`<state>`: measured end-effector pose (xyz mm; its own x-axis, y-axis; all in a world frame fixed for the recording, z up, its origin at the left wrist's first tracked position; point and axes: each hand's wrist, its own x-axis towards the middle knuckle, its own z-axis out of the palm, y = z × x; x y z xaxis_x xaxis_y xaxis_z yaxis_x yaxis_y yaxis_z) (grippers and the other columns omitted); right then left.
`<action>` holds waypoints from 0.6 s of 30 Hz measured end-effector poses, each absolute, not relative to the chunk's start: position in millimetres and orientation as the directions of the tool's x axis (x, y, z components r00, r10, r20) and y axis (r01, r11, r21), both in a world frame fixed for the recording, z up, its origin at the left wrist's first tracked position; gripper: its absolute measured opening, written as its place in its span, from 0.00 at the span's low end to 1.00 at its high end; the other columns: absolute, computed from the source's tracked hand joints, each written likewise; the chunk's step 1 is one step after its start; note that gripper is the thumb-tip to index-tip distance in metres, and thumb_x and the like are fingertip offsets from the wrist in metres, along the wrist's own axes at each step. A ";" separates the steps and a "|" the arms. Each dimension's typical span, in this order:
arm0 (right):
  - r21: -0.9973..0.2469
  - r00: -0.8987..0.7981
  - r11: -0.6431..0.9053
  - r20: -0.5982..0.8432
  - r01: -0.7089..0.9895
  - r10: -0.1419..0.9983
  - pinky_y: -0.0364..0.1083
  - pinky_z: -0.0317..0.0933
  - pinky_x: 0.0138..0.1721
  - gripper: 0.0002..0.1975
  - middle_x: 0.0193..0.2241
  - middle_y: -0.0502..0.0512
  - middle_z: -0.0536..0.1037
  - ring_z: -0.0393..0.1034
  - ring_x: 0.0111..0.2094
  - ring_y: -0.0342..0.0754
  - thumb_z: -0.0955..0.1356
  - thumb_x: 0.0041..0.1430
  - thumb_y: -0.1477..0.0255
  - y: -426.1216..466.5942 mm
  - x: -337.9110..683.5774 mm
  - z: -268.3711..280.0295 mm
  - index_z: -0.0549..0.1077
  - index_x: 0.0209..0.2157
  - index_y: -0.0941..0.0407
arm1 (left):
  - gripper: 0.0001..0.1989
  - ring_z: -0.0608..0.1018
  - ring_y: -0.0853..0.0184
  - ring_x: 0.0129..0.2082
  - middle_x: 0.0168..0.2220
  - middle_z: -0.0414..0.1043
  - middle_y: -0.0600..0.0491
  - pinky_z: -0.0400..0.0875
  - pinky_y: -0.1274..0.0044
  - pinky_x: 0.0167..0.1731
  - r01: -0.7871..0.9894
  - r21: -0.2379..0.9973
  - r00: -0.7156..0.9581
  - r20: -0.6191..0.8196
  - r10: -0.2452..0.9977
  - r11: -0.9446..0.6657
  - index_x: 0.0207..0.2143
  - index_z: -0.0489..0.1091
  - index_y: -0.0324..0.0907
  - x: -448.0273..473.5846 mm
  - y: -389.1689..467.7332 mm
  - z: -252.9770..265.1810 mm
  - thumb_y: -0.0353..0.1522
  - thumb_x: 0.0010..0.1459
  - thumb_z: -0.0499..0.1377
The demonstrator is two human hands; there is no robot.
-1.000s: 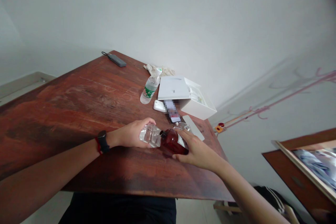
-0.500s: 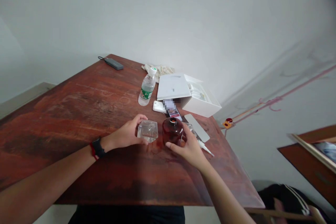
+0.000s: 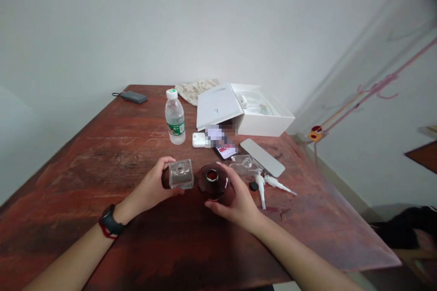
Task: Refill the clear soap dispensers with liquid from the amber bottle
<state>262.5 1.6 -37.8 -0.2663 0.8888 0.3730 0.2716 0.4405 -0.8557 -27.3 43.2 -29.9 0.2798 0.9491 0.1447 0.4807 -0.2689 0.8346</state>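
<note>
Gripping clear bottle [image 3: 180, 174], left hand [image 3: 153, 189] fingers clenched round it at frame centre; right hand [image 3: 235, 200] cups brown bottle [image 3: 213, 183]. Both upright now, side by side on table [image 3: 102, 159]; a second ago clear one tipped into brown. Pumps [image 3: 269, 184] lie right.

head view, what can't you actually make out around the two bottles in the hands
Head view only:
- Clear square bottle: left hand hides its lower side; contents unclear.
- Dark red bottle: right hand covers its base; liquid level hidden.
- Phone: partly pixelated, screen unreadable.
- Water bottle label: too small.
- White box: contents too small.
</note>
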 end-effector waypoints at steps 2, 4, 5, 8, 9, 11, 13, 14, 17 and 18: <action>-0.866 -0.322 0.451 0.372 0.217 0.870 0.60 0.62 0.66 0.46 0.65 0.64 0.70 0.68 0.66 0.61 0.80 0.55 0.64 -1.6 259.0 -39.1 0.59 0.69 0.48 | 0.40 0.83 0.51 0.49 0.51 0.80 0.45 0.76 0.61 0.53 0.511 0.817 0.257 0.149 0.955 -0.265 0.57 0.60 0.46 -29.1 45.2 -28.6 0.40 0.47 0.76; -0.861 -0.355 0.469 0.383 0.198 0.853 0.60 0.62 0.67 0.46 0.65 0.63 0.70 0.67 0.66 0.60 0.80 0.55 0.65 -3.0 255.9 -38.9 0.58 0.70 0.47 | 0.38 0.82 0.50 0.53 0.53 0.79 0.44 0.74 0.60 0.56 0.538 0.799 0.247 0.153 0.957 -0.267 0.58 0.61 0.46 -30.3 46.4 -27.3 0.42 0.49 0.75; -0.854 -0.356 0.480 0.393 0.201 0.848 0.60 0.62 0.67 0.46 0.65 0.62 0.70 0.67 0.66 0.60 0.80 0.55 0.66 -2.9 254.7 -38.6 0.58 0.69 0.47 | 0.37 0.82 0.50 0.54 0.54 0.78 0.43 0.73 0.59 0.58 0.549 0.790 0.244 0.159 0.957 -0.271 0.58 0.61 0.46 -30.7 46.7 -26.9 0.42 0.51 0.74; -0.841 -0.325 0.503 0.427 0.200 0.844 0.60 0.61 0.67 0.45 0.64 0.64 0.71 0.68 0.65 0.60 0.79 0.54 0.67 0.4 252.7 -37.9 0.60 0.68 0.50 | 0.37 0.80 0.50 0.57 0.56 0.77 0.43 0.72 0.58 0.60 0.577 0.765 0.225 0.188 0.956 -0.287 0.60 0.61 0.46 -31.0 47.5 -28.2 0.43 0.53 0.72; -0.843 -0.313 0.502 0.431 0.194 0.846 0.60 0.61 0.67 0.44 0.64 0.64 0.71 0.68 0.65 0.61 0.79 0.54 0.68 2.2 252.6 -37.9 0.60 0.68 0.51 | 0.38 0.80 0.50 0.57 0.56 0.76 0.42 0.71 0.58 0.61 0.586 0.757 0.215 0.199 0.956 -0.289 0.60 0.60 0.46 -31.3 48.0 -29.7 0.43 0.53 0.72; -0.855 -0.294 0.486 0.424 0.181 0.857 0.60 0.61 0.67 0.43 0.63 0.64 0.72 0.68 0.65 0.61 0.79 0.53 0.70 5.9 253.1 -37.7 0.61 0.67 0.53 | 0.39 0.80 0.50 0.58 0.57 0.76 0.42 0.71 0.57 0.62 0.599 0.746 0.187 0.223 0.957 -0.291 0.61 0.60 0.46 -32.4 49.5 -34.5 0.44 0.53 0.73; -0.869 -0.277 0.463 0.407 0.178 0.871 0.60 0.61 0.67 0.43 0.63 0.65 0.72 0.68 0.64 0.61 0.78 0.52 0.71 8.9 254.2 -37.4 0.61 0.66 0.54 | 0.39 0.79 0.50 0.59 0.58 0.74 0.41 0.70 0.56 0.63 0.599 0.743 0.162 0.253 0.954 -0.299 0.62 0.59 0.46 -34.4 52.3 -41.0 0.45 0.54 0.72; -0.874 -0.268 0.453 0.399 0.179 0.877 0.60 0.61 0.67 0.43 0.63 0.65 0.72 0.68 0.64 0.61 0.78 0.52 0.72 10.0 254.8 -37.1 0.61 0.66 0.54 | 0.40 0.79 0.50 0.60 0.59 0.74 0.41 0.70 0.56 0.63 0.599 0.741 0.152 0.266 0.952 -0.303 0.63 0.59 0.46 -35.5 54.2 -44.4 0.45 0.54 0.72; -0.882 -0.252 0.436 0.387 0.178 0.887 0.62 0.60 0.67 0.43 0.63 0.67 0.71 0.68 0.64 0.62 0.78 0.52 0.71 11.8 256.0 -36.5 0.60 0.66 0.56 | 0.44 0.76 0.48 0.64 0.63 0.70 0.38 0.67 0.52 0.65 0.594 0.733 0.150 0.304 0.941 -0.331 0.67 0.56 0.46 -36.9 60.2 -49.1 0.46 0.54 0.72; -0.885 -0.250 0.431 0.384 0.177 0.889 0.62 0.59 0.68 0.43 0.63 0.67 0.71 0.68 0.65 0.62 0.78 0.52 0.71 12.1 256.1 -36.3 0.60 0.66 0.56 | 0.46 0.74 0.47 0.65 0.64 0.69 0.37 0.66 0.51 0.66 0.591 0.725 0.144 0.336 0.931 -0.353 0.68 0.55 0.45 -36.1 61.1 -46.7 0.46 0.54 0.73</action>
